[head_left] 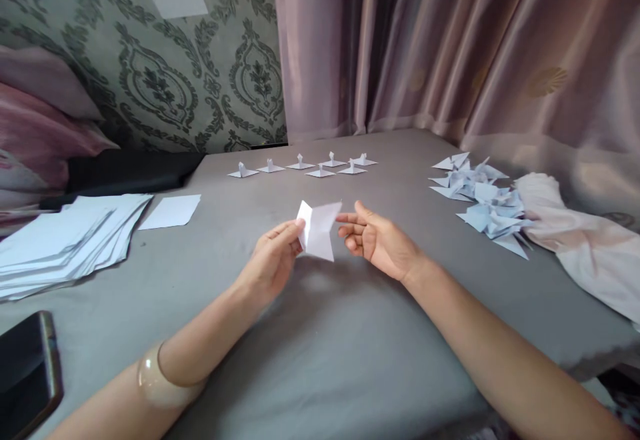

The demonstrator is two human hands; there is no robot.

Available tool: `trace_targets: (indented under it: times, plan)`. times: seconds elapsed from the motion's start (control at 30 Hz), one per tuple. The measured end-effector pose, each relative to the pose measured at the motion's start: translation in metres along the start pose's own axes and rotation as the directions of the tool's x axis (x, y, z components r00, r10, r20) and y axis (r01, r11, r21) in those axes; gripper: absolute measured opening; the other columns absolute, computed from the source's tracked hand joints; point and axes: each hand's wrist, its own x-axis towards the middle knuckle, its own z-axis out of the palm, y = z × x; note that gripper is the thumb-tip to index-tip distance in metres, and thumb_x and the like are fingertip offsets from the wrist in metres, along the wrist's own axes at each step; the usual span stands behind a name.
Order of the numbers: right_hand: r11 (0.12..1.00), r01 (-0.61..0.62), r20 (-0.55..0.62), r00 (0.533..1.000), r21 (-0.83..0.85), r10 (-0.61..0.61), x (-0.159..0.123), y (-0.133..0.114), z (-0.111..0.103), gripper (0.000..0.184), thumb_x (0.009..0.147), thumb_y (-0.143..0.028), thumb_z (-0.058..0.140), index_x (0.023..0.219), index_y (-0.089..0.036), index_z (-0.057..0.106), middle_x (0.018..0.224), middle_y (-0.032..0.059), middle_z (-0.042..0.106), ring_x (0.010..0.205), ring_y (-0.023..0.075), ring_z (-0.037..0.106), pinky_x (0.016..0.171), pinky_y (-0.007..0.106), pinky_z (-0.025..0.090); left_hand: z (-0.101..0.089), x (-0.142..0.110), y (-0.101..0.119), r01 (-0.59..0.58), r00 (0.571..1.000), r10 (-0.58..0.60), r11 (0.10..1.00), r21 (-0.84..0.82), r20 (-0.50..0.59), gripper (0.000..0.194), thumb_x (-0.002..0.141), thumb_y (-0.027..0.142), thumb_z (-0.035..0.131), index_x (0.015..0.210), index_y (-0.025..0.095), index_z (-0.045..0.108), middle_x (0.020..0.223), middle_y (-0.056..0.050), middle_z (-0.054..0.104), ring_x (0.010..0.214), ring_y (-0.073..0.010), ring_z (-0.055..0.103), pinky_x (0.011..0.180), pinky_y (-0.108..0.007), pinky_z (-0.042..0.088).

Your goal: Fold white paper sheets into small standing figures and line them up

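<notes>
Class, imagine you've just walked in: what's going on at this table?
A person holds a partly folded sheet of white paper in the left hand, with the right hand close beside it, fingers near its edge. Beyond stand seven small folded paper pieces. A heap of folded paper lies to the right, and a stack of sheets to the left.

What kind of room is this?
Probably a room in a home, perhaps a bedroom: there are pink curtains, patterned wallpaper and a gray cloth covering the surface.
</notes>
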Motion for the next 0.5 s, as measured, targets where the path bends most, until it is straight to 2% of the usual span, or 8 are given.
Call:
trace_targets:
  times: [0.07,0.17,0.27,0.33,0.5]
  plan:
    - [0.986,0.112,-0.083,0.989,-0.123,-0.123,-0.002,0.001,0.002,0.04,0.08,-0.054,0.065,0.095,-0.017,0.065,0.083,0.0054,0.069,0.064,0.0106,0.059,0.056,0.023,0.045,0.002,0.001,0.002,0.133,0.989,-0.143,0.963,-0.235,-0.028,0.024,0.076,0.037,0.074,0.088,0.017,0.07,0.08,-0.002,0.069,0.071,-0.0127,0.061,0.069,-0.025,0.046]
    - [0.886,0.253,-0.14,0.934,-0.388,-0.328,-0.002,0.008,0.007,0.03,0.077,-0.045,0.071,0.09,-0.019,0.062,0.085,0.0051,0.071,0.076,0.0147,0.065,0.067,0.026,0.048,0.002,0.002,0.002,0.193,0.974,-0.222,0.919,-0.344,-0.048,0.019,0.078,0.03,0.073,0.092,0.018,0.069,0.083,-0.001,0.07,0.071,-0.0105,0.062,0.067,-0.022,0.046]
    - [0.794,0.34,-0.085,0.895,-0.505,-0.437,-0.001,0.018,0.012,0.024,0.078,-0.039,0.07,0.088,-0.02,0.059,0.086,0.0047,0.071,0.083,0.0176,0.067,0.076,0.031,0.05,0.003,0.0,-0.002,0.185,0.977,-0.208,0.933,-0.308,-0.042,0.022,0.082,0.033,0.069,0.096,0.016,0.069,0.087,-0.003,0.072,0.077,-0.0126,0.064,0.074,-0.023,0.047]
    - [0.745,0.376,-0.042,0.879,-0.551,-0.475,-0.002,0.022,0.015,0.021,0.079,-0.037,0.069,0.089,-0.021,0.059,0.087,0.0039,0.071,0.084,0.0174,0.067,0.077,0.031,0.05,0.003,-0.001,-0.005,0.173,0.982,-0.187,0.95,-0.262,-0.03,0.026,0.082,0.037,0.069,0.096,0.015,0.069,0.09,-0.006,0.073,0.082,-0.0154,0.065,0.08,-0.026,0.047]
    - [0.698,0.37,-0.022,0.875,-0.613,-0.484,-0.004,0.026,0.019,0.025,0.076,-0.033,0.071,0.095,-0.024,0.058,0.087,0.0006,0.071,0.08,0.0151,0.065,0.078,0.031,0.05,0.003,-0.004,-0.011,0.095,0.995,-0.099,0.983,-0.16,-0.02,0.032,0.079,0.042,0.073,0.097,0.015,0.072,0.087,-0.007,0.073,0.08,-0.0172,0.065,0.078,-0.028,0.046]
